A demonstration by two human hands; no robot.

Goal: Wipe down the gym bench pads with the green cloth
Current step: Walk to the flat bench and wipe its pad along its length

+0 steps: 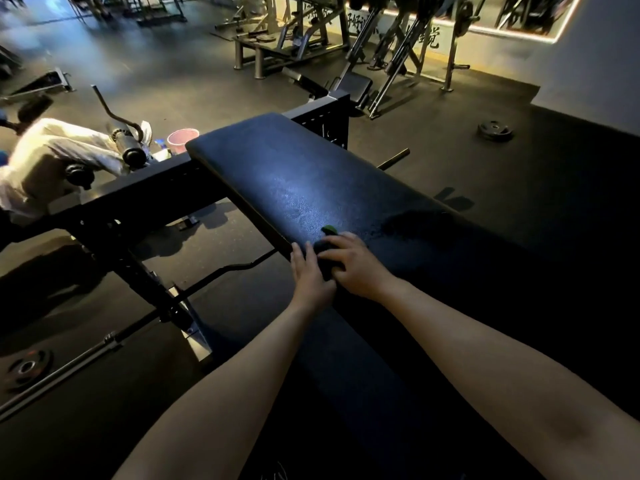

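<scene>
right hand (353, 266) curled over bunched green cloth (329, 231) on grainy, glossy dark-blue bench pad (294, 174); left hand (311, 277) flat, fingers straight, at pad's rounded edge.

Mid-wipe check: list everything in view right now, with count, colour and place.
bench pad: one, dark blue, centre, running away from the camera.
green cloth: one, mostly hidden, on the pad under the right hand.
frame beam: one, black, left of the pad.
bucket: one, pink, on the floor beyond the beam.
weight plates: two, black, on the floor, far right and lower left.
barbell: one, dark, on the floor lower left.
machines: several, grey, at the back.
person: one, white clothing, far left.
left hand: fingers straight, on the pad's left edge.
right hand: fingers curled over the cloth.
</scene>
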